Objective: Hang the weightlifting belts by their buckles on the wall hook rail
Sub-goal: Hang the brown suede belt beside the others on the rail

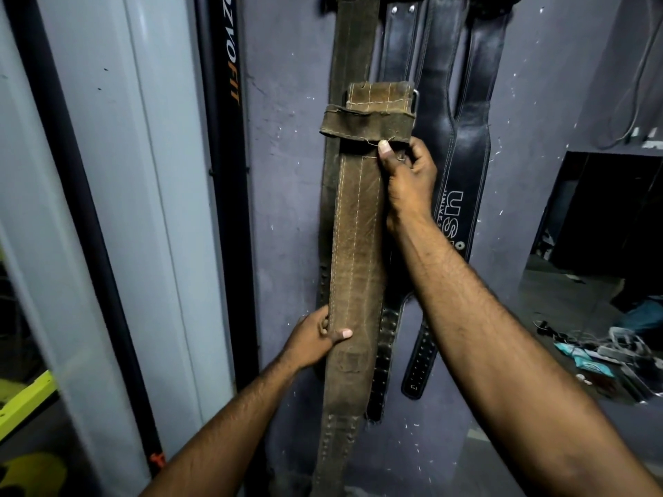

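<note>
The brown suede belt (357,245) stands nearly upright in the middle of the view, held in front of the wall (287,181) and not hung. Its stitched upper end sits just above centre, and its punched tail runs off the frame at 6 o'clock. A loose keeper band (366,125) wraps the strap below the folded top, and the metal buckle (416,100) peeks out at the fold's 3 o'clock edge.

The right hand (407,177) pinches the belt just under the band, thumb pressed on the front and fingers curled behind the right edge. The left hand (314,338), toward 7 o'clock from centre, grips the strap's left edge with its thumb laid across the front.

Directly behind, a second brown belt (353,41) hangs against the wall and rises past the frame at 12 o'clock. To its 3 o'clock side hang two black belts (466,138), one printed with white letters. Their tops are cut off, so what holds them cannot be seen.

At 10 o'clock stands a black pole (229,73) with orange and white lettering, beside a pale frame (161,174). At 4 o'clock, cables and packets litter the floor (610,353).
</note>
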The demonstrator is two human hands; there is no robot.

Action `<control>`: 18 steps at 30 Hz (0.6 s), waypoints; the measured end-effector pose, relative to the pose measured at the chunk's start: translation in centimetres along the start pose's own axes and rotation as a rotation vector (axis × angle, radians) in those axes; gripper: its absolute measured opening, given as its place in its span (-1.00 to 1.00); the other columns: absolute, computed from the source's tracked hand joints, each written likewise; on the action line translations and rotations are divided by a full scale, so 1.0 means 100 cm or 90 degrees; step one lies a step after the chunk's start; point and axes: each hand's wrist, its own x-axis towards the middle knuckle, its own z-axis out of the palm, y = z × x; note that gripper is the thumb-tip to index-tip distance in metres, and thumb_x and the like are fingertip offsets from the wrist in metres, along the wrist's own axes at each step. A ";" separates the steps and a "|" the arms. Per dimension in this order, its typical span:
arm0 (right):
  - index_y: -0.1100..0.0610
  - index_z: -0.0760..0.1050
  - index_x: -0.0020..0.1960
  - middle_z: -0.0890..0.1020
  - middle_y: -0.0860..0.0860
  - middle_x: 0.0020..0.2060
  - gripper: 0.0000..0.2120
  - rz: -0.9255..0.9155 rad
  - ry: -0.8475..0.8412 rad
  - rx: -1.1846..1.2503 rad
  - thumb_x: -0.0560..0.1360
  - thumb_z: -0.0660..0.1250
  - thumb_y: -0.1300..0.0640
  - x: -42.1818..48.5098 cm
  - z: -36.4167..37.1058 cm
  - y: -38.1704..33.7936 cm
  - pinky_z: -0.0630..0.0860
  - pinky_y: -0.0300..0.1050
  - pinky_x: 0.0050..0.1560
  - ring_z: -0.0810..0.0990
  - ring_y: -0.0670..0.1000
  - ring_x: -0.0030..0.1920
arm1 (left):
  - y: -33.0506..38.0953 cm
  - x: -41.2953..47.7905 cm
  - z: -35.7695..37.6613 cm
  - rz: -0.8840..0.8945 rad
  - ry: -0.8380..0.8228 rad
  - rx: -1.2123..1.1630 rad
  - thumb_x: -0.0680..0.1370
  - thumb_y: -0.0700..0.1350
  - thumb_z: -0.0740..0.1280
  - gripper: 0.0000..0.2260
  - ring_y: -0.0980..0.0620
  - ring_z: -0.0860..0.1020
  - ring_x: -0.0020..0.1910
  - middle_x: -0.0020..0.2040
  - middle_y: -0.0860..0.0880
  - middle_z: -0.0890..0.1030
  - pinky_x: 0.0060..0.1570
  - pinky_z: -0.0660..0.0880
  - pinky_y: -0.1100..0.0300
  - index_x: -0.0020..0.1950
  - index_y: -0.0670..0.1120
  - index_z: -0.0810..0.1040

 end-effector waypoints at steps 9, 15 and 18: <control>0.10 0.50 -0.01 0.66 0.04 -0.14 -0.84 0.025 -0.012 0.028 0.51 0.40 0.32 -0.001 -0.001 -0.001 0.59 -0.01 0.02 0.62 0.00 -0.11 | -0.034 -0.005 -0.001 -0.038 -0.066 0.205 0.38 -0.04 0.56 -0.74 0.15 0.58 -0.20 -0.16 0.11 0.63 -0.05 0.60 0.10 -0.02 -0.05 0.58; 0.07 0.47 0.09 0.66 0.07 -0.07 -0.82 0.083 -0.118 0.022 0.55 0.37 0.27 -0.002 -0.010 -0.005 0.61 -0.02 -0.02 0.64 0.00 -0.10 | -0.016 0.003 -0.002 -0.021 0.009 0.017 0.44 -0.17 0.51 -0.86 0.22 0.63 -0.18 -0.20 0.15 0.70 -0.05 0.59 0.11 -0.13 0.06 0.65; 0.09 0.46 0.09 0.64 0.09 -0.08 -0.82 0.086 -0.157 0.014 0.55 0.36 0.28 -0.009 -0.014 0.008 0.58 -0.05 -0.02 0.61 0.02 -0.10 | 0.049 0.019 -0.012 0.057 0.094 -0.135 0.51 -0.17 0.45 -0.87 0.13 0.68 -0.02 -0.03 0.04 0.73 0.02 0.60 0.19 0.04 -0.01 0.67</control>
